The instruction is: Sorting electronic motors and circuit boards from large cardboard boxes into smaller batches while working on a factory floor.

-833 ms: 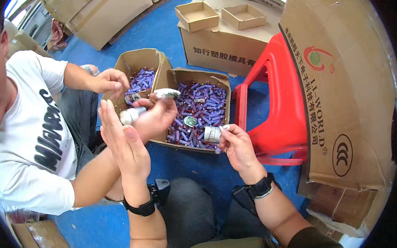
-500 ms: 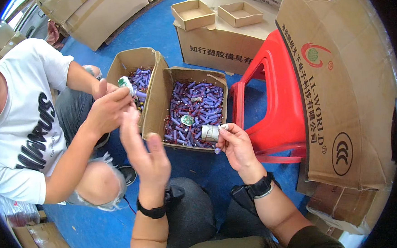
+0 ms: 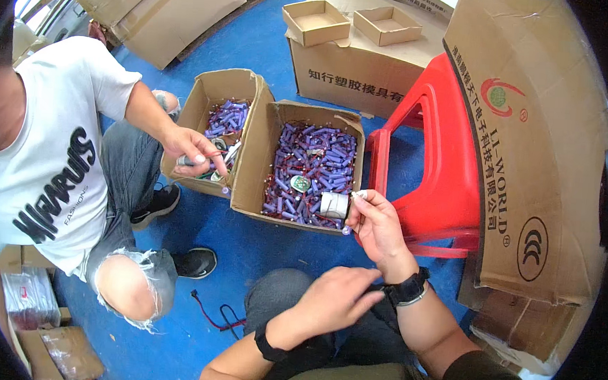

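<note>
My right hand (image 3: 380, 226) is closed at the near right corner of the right cardboard box (image 3: 246, 176), pinching a small white piece (image 3: 361, 194) between thumb and fingertips. A purple round battery end (image 3: 347, 230) shows just below those fingers; whether the hand holds it too I cannot tell. My left hand (image 3: 336, 298) hovers over my lap beside my right wrist, fingers stretched and holding nothing. Inside the right box lie many purple cylindrical batteries (image 3: 317, 152) with red and black wires, an oval green circuit board (image 3: 300, 183) and a white cylindrical piece (image 3: 334, 204).
On the left sits a co-worker, whose hand (image 3: 193, 152) holds a grey cylindrical thing over the left cardboard box (image 3: 213, 87) of batteries. A red plastic stool (image 3: 439, 149) and a tall carton (image 3: 524, 120) stand at right. A dark cable (image 3: 223, 317) lies on the blue floor.
My left hand has swung from beside the co-worker's hands, right and down to my right wrist. The co-worker's green-and-white piece has left their fingers. My right hand keeps its grip.
</note>
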The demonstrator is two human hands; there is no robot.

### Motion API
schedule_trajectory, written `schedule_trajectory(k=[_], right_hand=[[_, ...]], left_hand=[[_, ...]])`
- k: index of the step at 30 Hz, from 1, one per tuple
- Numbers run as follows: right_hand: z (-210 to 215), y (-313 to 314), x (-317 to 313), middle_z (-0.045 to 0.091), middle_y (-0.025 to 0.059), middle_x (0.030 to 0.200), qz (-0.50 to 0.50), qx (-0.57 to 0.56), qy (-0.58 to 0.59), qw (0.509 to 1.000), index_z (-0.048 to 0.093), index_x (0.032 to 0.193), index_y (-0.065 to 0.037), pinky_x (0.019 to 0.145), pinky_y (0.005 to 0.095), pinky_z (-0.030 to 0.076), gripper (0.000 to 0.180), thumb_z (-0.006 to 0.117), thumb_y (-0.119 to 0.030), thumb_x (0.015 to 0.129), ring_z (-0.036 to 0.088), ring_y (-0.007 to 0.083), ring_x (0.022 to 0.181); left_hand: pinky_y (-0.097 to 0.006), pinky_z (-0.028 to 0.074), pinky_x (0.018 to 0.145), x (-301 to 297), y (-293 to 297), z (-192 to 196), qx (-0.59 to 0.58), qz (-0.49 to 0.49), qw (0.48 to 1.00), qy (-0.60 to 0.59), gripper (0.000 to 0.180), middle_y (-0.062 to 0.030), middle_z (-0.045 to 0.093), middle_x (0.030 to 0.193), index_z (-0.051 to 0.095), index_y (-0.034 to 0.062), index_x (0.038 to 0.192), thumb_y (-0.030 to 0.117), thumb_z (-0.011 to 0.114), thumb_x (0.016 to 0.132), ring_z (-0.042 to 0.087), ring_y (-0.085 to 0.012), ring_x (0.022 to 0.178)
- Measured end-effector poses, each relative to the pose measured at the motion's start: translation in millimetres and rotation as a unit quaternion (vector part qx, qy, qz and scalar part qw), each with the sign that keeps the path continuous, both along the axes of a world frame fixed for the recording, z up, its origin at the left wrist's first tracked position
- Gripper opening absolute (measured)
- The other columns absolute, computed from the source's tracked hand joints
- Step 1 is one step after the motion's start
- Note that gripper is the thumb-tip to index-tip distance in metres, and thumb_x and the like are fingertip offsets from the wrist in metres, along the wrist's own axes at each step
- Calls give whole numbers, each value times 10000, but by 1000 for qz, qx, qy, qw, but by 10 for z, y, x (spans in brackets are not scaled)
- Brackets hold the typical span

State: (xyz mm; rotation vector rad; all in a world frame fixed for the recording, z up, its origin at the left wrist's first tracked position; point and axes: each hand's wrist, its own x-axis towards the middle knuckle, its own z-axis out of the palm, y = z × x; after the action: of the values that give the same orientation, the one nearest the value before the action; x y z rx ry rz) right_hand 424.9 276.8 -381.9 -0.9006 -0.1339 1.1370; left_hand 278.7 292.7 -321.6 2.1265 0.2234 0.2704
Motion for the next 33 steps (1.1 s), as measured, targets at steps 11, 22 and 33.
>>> schedule_trajectory(k=[11, 22, 33], right_hand=[[-26, -67, 50, 563, -5, 716, 4, 19, 3, 1000, 554, 852, -93, 577, 213, 450, 38, 557, -123, 829, 524, 73, 610], [156, -8, -90, 538, 18, 707, -8, 37, -7, 999, 538, 865, -66, 588, 233, 454, 45, 534, -78, 822, 529, 108, 633], [-824, 509, 425, 445, -53, 736, 27, -28, -273, 961, 495, 888, -89, 594, 162, 334, 45, 508, -129, 871, 408, 23, 645]], left_hand=[[-325, 470, 726, 133, -15, -173, -35, 73, 997, -13, 244, -147, 596, 907, 557, -2, 969, 177, 576, 804, 591, -275, 837], [-367, 460, 680, -16, 72, -258, -75, 80, 994, 7, 190, -155, 576, 823, 564, 25, 871, 207, 542, 818, 570, -311, 781], [-442, 447, 659, -165, 101, -735, -47, 145, 978, 145, 250, -214, 571, 764, 535, -35, 801, 203, 587, 742, 561, -381, 756]])
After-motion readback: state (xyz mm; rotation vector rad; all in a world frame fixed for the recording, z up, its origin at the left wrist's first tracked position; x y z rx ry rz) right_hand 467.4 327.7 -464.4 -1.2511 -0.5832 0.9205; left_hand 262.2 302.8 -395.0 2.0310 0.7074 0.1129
